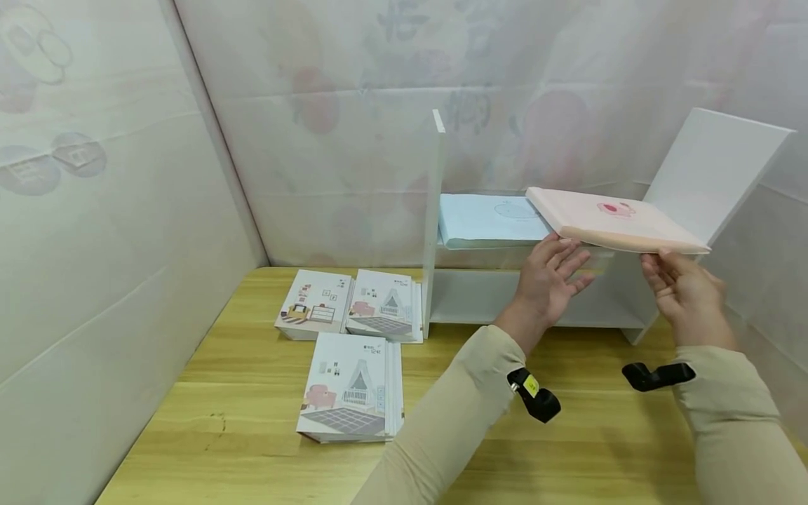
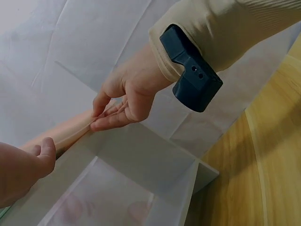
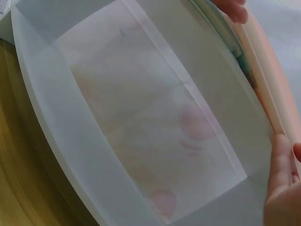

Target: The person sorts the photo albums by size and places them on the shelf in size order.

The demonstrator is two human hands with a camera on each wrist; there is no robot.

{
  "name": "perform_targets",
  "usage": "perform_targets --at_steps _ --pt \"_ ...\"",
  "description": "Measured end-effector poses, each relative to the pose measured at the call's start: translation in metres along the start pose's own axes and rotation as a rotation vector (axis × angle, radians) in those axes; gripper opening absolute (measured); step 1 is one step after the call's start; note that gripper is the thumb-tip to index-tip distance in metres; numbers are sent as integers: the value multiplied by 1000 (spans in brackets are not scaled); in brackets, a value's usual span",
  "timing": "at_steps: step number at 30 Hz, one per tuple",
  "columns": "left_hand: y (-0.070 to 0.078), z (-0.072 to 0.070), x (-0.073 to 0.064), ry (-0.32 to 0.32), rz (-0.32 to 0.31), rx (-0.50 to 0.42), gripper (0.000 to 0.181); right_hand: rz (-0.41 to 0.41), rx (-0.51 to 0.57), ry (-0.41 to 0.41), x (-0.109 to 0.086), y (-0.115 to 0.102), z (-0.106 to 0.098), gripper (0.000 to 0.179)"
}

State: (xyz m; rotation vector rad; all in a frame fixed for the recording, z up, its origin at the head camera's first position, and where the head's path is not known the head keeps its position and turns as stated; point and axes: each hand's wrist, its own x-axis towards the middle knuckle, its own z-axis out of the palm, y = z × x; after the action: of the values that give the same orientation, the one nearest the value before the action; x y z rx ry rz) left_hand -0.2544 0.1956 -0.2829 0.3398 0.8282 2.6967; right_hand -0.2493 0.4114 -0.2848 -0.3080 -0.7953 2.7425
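A pink book [image 1: 621,217] with a small pink drawing on its cover lies tilted over the right part of the white desktop shelf [image 1: 713,168]. My right hand [image 1: 691,294] pinches its front edge near the right corner; the right wrist view shows the fingers [image 3: 281,162] at that edge. At the book's left front corner is my left hand [image 1: 549,280], fingers spread and fairly straight, touching it from below. Beside the pink book, a light blue book [image 1: 489,217] lies flat on the upper board, its right end partly covered.
Three white books with printed room scenes lie on the wooden table left of the shelf: a front one [image 1: 347,386] and two behind, one [image 1: 315,301] beside the other [image 1: 384,301]. The shelf's left panel [image 1: 434,217] stands upright between them and the blue book. Fabric walls [image 1: 341,140] enclose the table.
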Motion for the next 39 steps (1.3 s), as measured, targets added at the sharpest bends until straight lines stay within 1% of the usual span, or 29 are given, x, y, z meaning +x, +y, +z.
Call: perform_targets --at_steps 3,5,9,11,13,15,18,20,21,23,25,26,27,29,31,33,35,37,39 --pt "0 -1 1 2 -1 14 57 -11 -86 10 1 1 2 7" --pt "0 -1 2 -1 -4 20 57 -7 -116 8 1 0 2 9" --pt "2 -5 -1 -15 -6 46 53 33 -169 -7 -1 0 2 6" --pt "4 -8 -4 -24 -4 74 51 55 -225 -35 -4 0 0 3" --pt "8 -13 -7 -15 -13 136 47 74 -303 -81 -9 1 -3 2" --pt "13 -18 -12 9 -44 245 42 77 -405 -152 -15 1 -7 4" --pt "20 -25 -19 45 -111 455 32 50 -576 -260 -25 3 -12 8" --pt "25 -30 -23 49 -148 587 26 14 -734 -311 -30 4 -14 10" --pt "27 -32 -25 46 -158 643 25 -11 -848 -329 -32 5 -14 11" --pt "31 -36 -28 32 -173 750 24 -68 -1123 -351 -35 8 -14 18" --pt "34 -41 -31 9 -183 868 25 -123 -1428 -373 -39 11 -11 33" --pt "35 -43 -32 -3 -184 934 26 -141 -1564 -387 -41 13 -10 42" --pt "36 -45 -33 -17 -185 998 27 -160 -1688 -401 -43 15 -8 50" --pt "38 -50 -35 -56 -176 1141 30 -170 -1851 -448 -46 19 -6 64" --pt "41 -56 -37 -102 -151 1302 34 -156 -1952 -499 -49 24 -3 66" --pt "45 -61 -38 -169 -124 1470 38 -149 -2018 -545 -51 28 -2 66" --pt "49 -66 -40 -237 -102 1657 41 -146 -2063 -585 -54 34 -2 66" --pt "53 -71 -43 -309 -101 1812 44 -156 -2101 -611 -56 40 -3 66" --pt "56 -75 -47 -369 -131 1920 45 -159 -2126 -632 -59 48 -4 67"
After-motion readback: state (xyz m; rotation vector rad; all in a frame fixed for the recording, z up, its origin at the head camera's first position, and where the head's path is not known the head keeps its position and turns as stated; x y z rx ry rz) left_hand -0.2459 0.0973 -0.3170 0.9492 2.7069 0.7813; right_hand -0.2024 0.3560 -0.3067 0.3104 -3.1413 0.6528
